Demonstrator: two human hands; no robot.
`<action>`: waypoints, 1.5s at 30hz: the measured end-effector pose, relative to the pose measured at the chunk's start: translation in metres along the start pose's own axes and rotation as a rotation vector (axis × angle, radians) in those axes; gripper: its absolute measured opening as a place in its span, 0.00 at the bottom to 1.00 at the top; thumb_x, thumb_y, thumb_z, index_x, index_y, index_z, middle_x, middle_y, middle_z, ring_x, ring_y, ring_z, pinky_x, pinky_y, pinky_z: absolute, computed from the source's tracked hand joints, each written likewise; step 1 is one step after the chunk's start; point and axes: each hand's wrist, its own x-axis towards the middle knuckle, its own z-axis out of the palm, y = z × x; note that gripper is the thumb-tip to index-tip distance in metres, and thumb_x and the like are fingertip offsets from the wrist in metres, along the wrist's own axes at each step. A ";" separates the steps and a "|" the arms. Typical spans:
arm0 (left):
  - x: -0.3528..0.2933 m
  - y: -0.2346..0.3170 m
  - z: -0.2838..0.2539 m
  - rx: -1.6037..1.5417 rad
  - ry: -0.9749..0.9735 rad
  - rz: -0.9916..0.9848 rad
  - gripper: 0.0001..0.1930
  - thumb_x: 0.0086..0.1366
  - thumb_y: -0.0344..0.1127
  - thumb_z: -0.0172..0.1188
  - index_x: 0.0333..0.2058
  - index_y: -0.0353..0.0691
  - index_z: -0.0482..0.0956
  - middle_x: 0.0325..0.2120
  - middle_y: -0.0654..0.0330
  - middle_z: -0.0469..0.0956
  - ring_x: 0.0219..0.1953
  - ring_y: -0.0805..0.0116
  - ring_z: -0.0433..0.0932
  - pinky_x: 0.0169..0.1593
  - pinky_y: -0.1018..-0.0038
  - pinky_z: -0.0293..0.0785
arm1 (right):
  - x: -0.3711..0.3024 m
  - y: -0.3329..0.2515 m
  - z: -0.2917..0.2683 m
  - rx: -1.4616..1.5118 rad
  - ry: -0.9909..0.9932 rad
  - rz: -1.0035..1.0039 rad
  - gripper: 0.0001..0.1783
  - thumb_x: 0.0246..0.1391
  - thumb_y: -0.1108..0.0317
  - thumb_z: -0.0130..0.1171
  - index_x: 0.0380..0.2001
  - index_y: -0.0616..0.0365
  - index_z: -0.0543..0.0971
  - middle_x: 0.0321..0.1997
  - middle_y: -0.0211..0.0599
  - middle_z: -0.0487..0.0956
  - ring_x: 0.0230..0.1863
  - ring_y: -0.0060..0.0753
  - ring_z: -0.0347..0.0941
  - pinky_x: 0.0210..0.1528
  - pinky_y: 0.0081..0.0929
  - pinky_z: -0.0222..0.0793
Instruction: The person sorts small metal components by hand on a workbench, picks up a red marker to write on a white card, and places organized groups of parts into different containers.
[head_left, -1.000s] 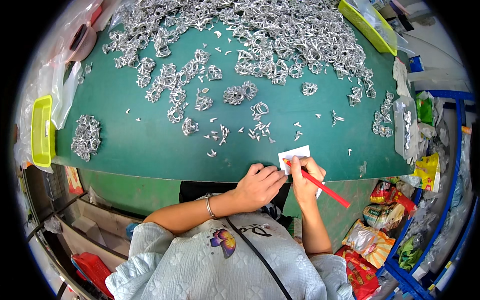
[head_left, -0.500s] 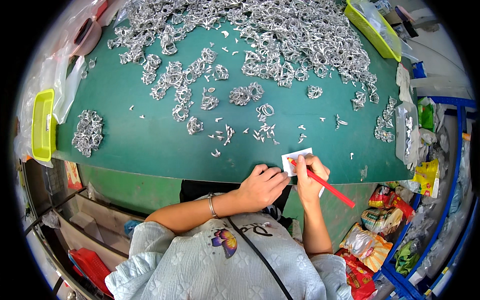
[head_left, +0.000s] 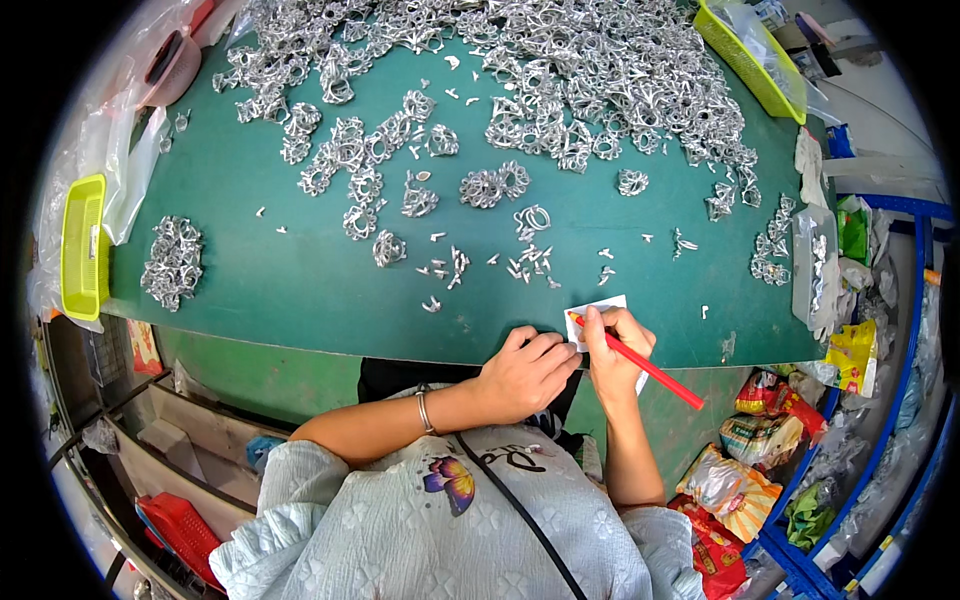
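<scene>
At the table's near edge lies a small white slip of paper (head_left: 607,303), partly hidden under my hands. My right hand (head_left: 618,352) grips a red pencil (head_left: 660,374) between thumb and fingers. The pencil's sharpened yellowish end rests at the paper's upper left, while its shaft slants down to the right. My left hand (head_left: 527,375), fingers curled, has its fingertips against the paper's left edge. Beyond the paper, small silvery metal bits (head_left: 529,264) and several ring-like metal castings (head_left: 494,186) are scattered over the green table (head_left: 330,285).
A big heap of silvery castings (head_left: 600,75) covers the table's far side. A smaller pile (head_left: 172,264) lies at left. Yellow-green baskets (head_left: 85,250) stand at the left edge and far right. A clear bin (head_left: 814,265) sits at the right edge, near a blue rack (head_left: 905,205).
My right hand and the pencil have shifted slightly to the left and up, and the pencil's point has moved toward the paper's left edge. My left hand stays almost still.
</scene>
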 end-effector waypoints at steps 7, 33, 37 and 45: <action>0.000 0.000 0.000 -0.013 -0.005 0.000 0.18 0.43 0.30 0.61 0.36 0.35 0.77 0.35 0.61 0.73 0.36 0.66 0.71 0.40 0.67 0.63 | 0.000 0.000 0.000 -0.010 -0.001 0.004 0.11 0.44 0.75 0.61 0.14 0.64 0.72 0.11 0.36 0.71 0.12 0.26 0.65 0.16 0.23 0.59; -0.001 0.000 0.003 -0.007 0.032 -0.001 0.16 0.43 0.31 0.62 0.35 0.35 0.77 0.34 0.61 0.73 0.36 0.66 0.71 0.39 0.67 0.63 | 0.001 -0.001 -0.003 -0.089 -0.002 -0.021 0.15 0.46 0.76 0.60 0.12 0.63 0.67 0.10 0.35 0.67 0.10 0.23 0.59 0.15 0.22 0.55; -0.001 0.000 0.003 -0.010 0.024 0.002 0.16 0.43 0.31 0.61 0.34 0.35 0.77 0.34 0.61 0.73 0.36 0.66 0.71 0.39 0.67 0.63 | -0.001 0.000 -0.003 -0.072 0.013 0.024 0.15 0.47 0.76 0.59 0.12 0.63 0.67 0.10 0.33 0.67 0.11 0.21 0.58 0.15 0.21 0.54; 0.000 0.000 0.002 -0.019 0.026 -0.005 0.16 0.43 0.30 0.61 0.34 0.34 0.77 0.34 0.60 0.73 0.36 0.65 0.72 0.40 0.67 0.63 | 0.000 0.002 -0.001 -0.004 0.036 0.052 0.16 0.49 0.75 0.58 0.12 0.63 0.67 0.10 0.31 0.68 0.12 0.16 0.60 0.15 0.20 0.55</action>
